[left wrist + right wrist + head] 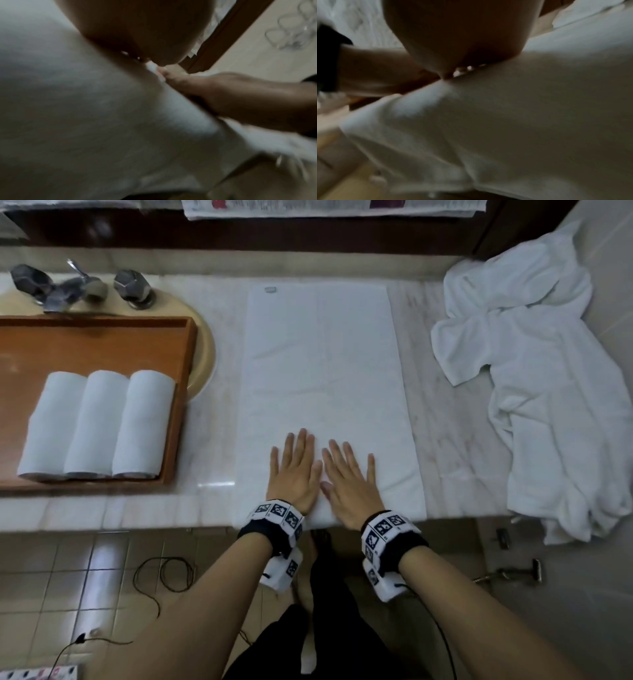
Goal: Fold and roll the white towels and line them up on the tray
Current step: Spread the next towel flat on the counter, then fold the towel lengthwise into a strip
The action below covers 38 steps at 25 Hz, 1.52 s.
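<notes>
A white towel point(322, 378) lies folded into a long flat strip on the marble counter, running from the near edge toward the back. My left hand point(295, 470) and right hand point(349, 477) lie flat side by side on its near end, fingers straight and spread, thumbs almost touching. Both wrist views are dim and blurred: each shows a palm pressed on the towel point(85, 108) point(522, 121). On the left stands a wooden tray point(102, 344) with three rolled white towels point(99, 422) lined up side by side at its near end.
A heap of loose white towels point(534, 378) covers the right end of the counter and hangs over its edge. Chrome tap handles point(132, 287) and a beige basin rim point(205, 350) sit behind the tray. Cables lie on the tiled floor point(164, 577) below.
</notes>
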Available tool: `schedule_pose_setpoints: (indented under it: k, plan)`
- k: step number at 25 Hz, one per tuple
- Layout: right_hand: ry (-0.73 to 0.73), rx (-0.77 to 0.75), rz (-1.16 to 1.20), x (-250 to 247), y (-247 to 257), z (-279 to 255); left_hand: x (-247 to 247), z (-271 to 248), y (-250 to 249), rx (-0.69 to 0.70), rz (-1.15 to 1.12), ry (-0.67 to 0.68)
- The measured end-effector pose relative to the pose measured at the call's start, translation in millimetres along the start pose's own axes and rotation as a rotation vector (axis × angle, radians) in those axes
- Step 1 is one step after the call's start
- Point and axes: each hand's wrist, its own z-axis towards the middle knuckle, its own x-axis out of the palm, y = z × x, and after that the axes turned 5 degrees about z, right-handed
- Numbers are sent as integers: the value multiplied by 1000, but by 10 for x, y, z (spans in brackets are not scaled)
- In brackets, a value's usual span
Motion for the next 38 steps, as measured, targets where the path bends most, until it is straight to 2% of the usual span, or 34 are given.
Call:
schedule_pose_setpoints:
  k: [2, 4, 8, 9, 10, 11, 13, 15, 24, 31, 33, 38]
  plan:
    - [-122, 62, -75, 63, -305, -93, 50, -79, 264, -34, 133, -114]
    - [-184, 135, -89, 83, -576, -228, 28, -147, 508, -69, 162, -167]
    - [-217, 498, 42, 6, -703, -242, -86, -190, 696, -239, 76, -143]
    - [-213, 532, 54, -46, -619, -176, -120, -156, 662, -286, 46, -133]
    - [-195, 487, 56, -116, -498, -59, -173, -63, 590, -298, 5, -120]
    - [-162, 371, 56, -169, -357, 66, -215, 47, 484, -260, -42, -95]
    - [-86, 101, 48, -295, -93, 372, -313, 338, 235, -108, -113, -14]
    - [-27, 2, 62, -438, 25, 655, -408, 590, 73, -15, -119, 54]
    - [-74, -21, 32, -920, -167, 1653, -757, 1515, 117, -95, -92, 32]
    - [-107, -5, -29, -1442, -524, 2542, -1116, 2297, 397, -160, -117, -30]
    - [-115, 36, 0, -1612, -715, 2759, -1155, 2441, 526, -180, -150, -79]
    - [-188, 291, 65, -1970, -1212, 3080, -1146, 2527, 685, -245, -137, -174]
